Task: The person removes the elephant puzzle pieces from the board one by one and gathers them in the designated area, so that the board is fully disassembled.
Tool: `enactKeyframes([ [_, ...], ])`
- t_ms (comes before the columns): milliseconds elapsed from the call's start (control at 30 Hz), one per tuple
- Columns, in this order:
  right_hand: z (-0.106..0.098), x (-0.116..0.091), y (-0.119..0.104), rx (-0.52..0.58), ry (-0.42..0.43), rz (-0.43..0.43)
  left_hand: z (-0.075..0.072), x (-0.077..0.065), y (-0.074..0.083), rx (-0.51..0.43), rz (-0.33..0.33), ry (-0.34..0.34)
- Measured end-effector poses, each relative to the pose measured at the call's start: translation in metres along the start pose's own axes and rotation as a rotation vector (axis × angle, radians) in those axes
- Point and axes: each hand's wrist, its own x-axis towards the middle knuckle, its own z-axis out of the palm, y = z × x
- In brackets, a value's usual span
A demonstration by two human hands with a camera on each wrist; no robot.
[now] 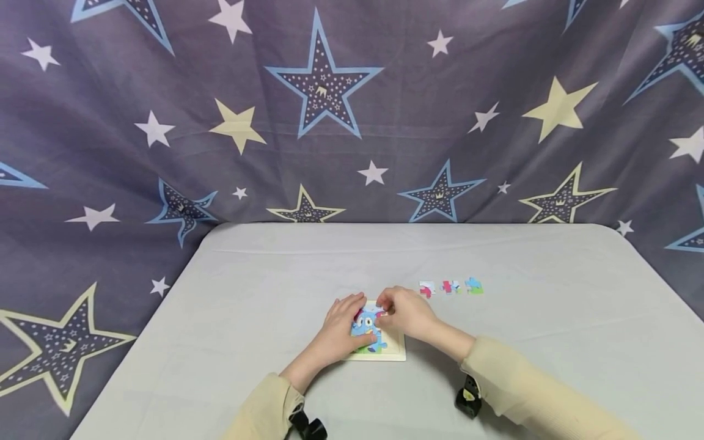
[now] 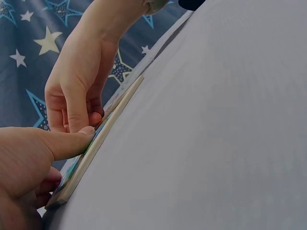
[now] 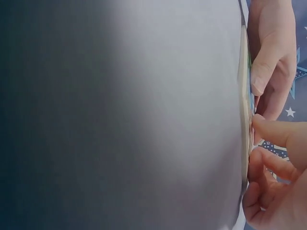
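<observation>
A jigsaw puzzle with a blue cartoon character (image 1: 365, 320) lies in a pale wooden tray (image 1: 393, 358), its right part showing bare wood. My left hand (image 1: 342, 327) rests over the left side of the tray, thumb pressing on the picture and fingers spread toward the far left edge. At the upper right of the picture, my right hand (image 1: 409, 313) pinches a small pinkish puzzle piece (image 1: 381, 314) between thumb and index finger, mostly covered by the fingertips. Both wrist views show the tray (image 2: 103, 141) edge-on, with the right thumb (image 3: 268, 128) low against it.
Three loose puzzle pieces lie in a row beyond the right hand: a white and red one (image 1: 426, 288), a red one (image 1: 451, 286) and a blue and green one (image 1: 473, 286). A pale cloth covers the table (image 1: 247, 293); a star-patterned curtain (image 1: 385, 134) hangs behind it.
</observation>
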Motion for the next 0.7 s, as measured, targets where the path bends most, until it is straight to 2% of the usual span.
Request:
enactKeyframes([
  [267, 0.0026, 0.0011, -0.0013, -0.052, 0.011, -0.008, 0.0021, 0.0006, -0.0024, 0.011, -0.011, 0.004],
  [700, 0.0033, 0.0016, -0.0001, -0.004, 0.018, -0.011, 0.0031, 0.0019, -0.0037, 0.014, -0.006, 0.004],
])
